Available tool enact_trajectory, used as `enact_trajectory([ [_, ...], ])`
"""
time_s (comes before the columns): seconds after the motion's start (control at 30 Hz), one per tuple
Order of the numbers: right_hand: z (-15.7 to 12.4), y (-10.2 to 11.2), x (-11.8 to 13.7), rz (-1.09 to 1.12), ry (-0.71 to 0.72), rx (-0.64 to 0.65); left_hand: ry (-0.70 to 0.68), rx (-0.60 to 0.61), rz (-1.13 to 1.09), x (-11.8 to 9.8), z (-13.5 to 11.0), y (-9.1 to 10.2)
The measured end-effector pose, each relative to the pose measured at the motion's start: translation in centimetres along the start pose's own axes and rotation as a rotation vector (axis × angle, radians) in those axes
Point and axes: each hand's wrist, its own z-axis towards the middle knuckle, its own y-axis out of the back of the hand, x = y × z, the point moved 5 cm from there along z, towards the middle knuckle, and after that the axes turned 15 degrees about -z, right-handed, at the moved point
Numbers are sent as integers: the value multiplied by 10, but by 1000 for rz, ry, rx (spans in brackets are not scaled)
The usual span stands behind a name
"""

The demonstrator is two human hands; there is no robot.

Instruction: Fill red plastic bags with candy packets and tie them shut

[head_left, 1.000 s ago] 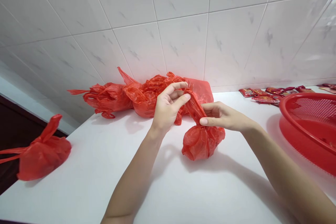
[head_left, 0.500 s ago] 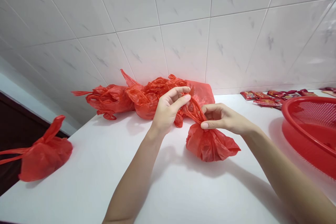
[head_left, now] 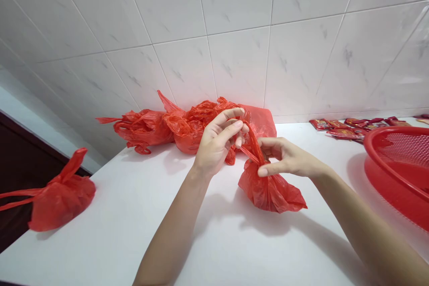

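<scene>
A small red plastic bag (head_left: pixel 271 190), filled and bunched at the top, rests on the white counter (head_left: pixel 110 228) in the middle. My right hand (head_left: pixel 284 158) pinches the bag's twisted neck just above its bulge. My left hand (head_left: pixel 217 143) pinches the end of the bag's handle strips and holds them taut up and to the left. Both hands are closed on the plastic.
A heap of red plastic bags (head_left: pixel 174 127) lies against the tiled wall behind my hands. One tied red bag (head_left: pixel 60 199) sits at the counter's left edge. A red mesh basket (head_left: pixel 398 165) stands at the right, with several red packets (head_left: pixel 351 126) behind it.
The bag has tipped and shifted slightly right and down. My right hand slid lower on the neck, and the handle strips between my hands are drawn thinner and tighter.
</scene>
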Motion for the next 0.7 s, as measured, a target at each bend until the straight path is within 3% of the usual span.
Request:
enact_trajectory([
  [0.17, 1, -3, -1, -26, 23, 50, -27, 17, -19, -5, -2, -1],
  [0.47, 2, -6, 0, 109, 98, 55, -72, -163, -168, -12, 6, 13],
  [0.7, -1, -5, 4, 119, 112, 129, -37, -98, -148, -10, 5, 8],
])
